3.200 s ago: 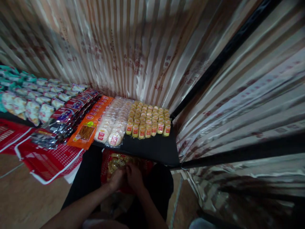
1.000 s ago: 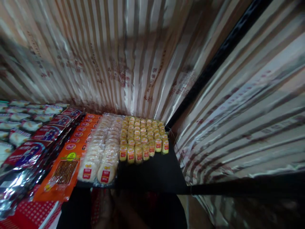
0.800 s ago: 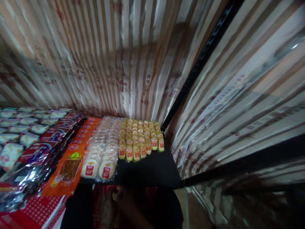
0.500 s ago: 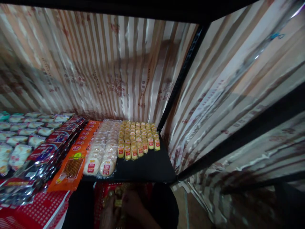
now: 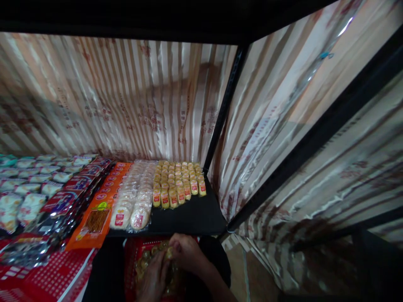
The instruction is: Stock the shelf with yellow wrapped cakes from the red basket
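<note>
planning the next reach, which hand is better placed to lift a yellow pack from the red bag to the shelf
Probably the right hand: it sits higher, nearest the shelf edge, touching a yellow pack. The left hand lies lower in the red bag.

Ahead of you a black shelf (image 5: 189, 218) carries snacks in columns running to the back. At its right end stand rows of small yellow packets (image 5: 178, 182). Just to their left lie two columns of round pale crackers (image 5: 135, 199) in clear wrap, then overlapping orange packs (image 5: 100, 205), dark red foil packs (image 5: 67, 197) and white packets (image 5: 28, 184). Shiny striped sheeting (image 5: 126, 96) lines the back and the right side, meeting at a black post (image 5: 222, 113). A red checked sheet (image 5: 47, 277) hangs at your lower left.
</note>
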Demonstrator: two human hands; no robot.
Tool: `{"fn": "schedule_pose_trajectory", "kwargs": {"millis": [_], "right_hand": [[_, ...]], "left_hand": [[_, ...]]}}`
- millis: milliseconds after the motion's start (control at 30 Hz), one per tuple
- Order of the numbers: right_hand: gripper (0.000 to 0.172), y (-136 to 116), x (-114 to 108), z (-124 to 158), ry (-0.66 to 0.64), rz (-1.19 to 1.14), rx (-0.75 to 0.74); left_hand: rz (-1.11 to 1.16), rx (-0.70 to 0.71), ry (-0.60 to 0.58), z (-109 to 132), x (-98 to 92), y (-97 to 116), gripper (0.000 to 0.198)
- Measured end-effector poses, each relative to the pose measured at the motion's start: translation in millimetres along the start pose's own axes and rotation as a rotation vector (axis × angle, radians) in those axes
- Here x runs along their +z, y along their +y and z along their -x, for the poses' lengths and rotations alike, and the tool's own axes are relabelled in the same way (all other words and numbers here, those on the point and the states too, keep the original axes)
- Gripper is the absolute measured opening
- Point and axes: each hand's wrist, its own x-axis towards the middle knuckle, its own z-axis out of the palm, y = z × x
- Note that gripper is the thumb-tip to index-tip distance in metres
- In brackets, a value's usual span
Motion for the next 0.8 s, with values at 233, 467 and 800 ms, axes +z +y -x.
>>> {"fn": "schedule_pose_trajectory", "kwargs": {"millis": [233,467,800], "right_hand": [[0.022,5,-30,4,0.357,-0.345,-0.001],[0.028,41,-20,-2,0.647,-0.511,0.11],[0.029,76,-16,-14,0.617,-0.564,0.144]], "left_hand": [[0.146,-0.042,0.02,-31,5.4,46,0.041],[0.259,-0.013,0.007,-69,11.1,86,0.037],[0.215,-0.066,-0.069,-101,30.6,110,0.027]]}}
